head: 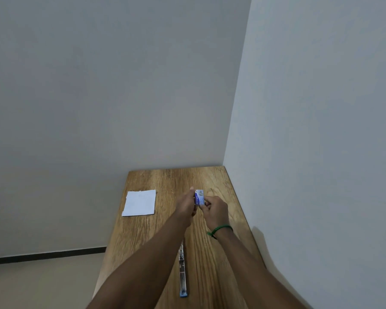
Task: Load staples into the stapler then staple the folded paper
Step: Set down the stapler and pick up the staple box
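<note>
A small blue staple box is held above the middle of the wooden table. My left hand grips its left side and my right hand pinches its right side. The stapler lies flat and opened out lengthwise near the table's front, metal channel up, blue end nearest me, partly hidden by my left forearm. The folded white paper rests at the table's left edge, apart from both hands.
The table stands in a corner, with one wall along its right edge and another behind it. The floor drops away past the left edge. A green band circles my right wrist.
</note>
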